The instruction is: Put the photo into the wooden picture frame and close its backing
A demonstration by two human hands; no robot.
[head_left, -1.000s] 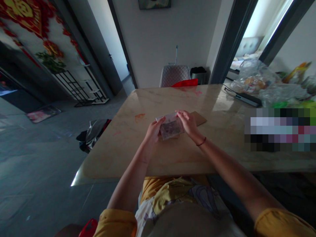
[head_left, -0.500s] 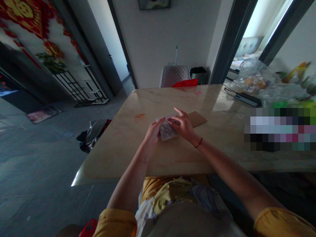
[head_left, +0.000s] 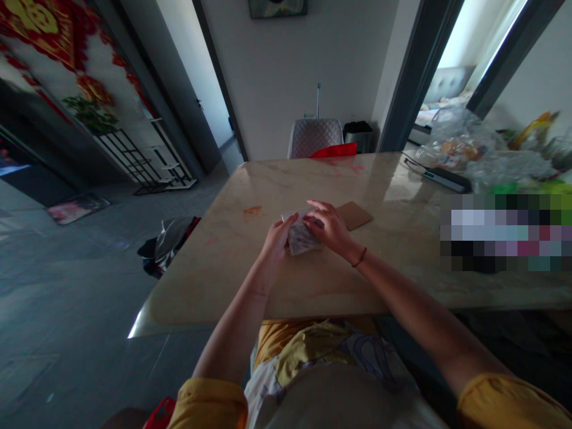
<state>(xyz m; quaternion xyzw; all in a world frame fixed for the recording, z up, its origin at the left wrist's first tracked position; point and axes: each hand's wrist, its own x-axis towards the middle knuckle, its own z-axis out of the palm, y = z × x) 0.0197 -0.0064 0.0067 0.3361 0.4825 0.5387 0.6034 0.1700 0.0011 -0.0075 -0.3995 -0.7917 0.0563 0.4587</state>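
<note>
My left hand (head_left: 277, 237) has its grip closed on the left edge of a small paper bundle (head_left: 298, 241), thumb on top, out over the middle of the table (head_left: 250, 185). My right hand (head_left: 331, 227) lies across the bundle's top, fingers stretched leftward, touching it; whether that grip pinches it, I cannot tell. A brown card (head_left: 357, 214) lies flat just beyond my right hand.

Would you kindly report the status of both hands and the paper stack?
Left hand grips paper stack at left edge. Right hand covers its top. Brown card lies beside, on the table.
</note>
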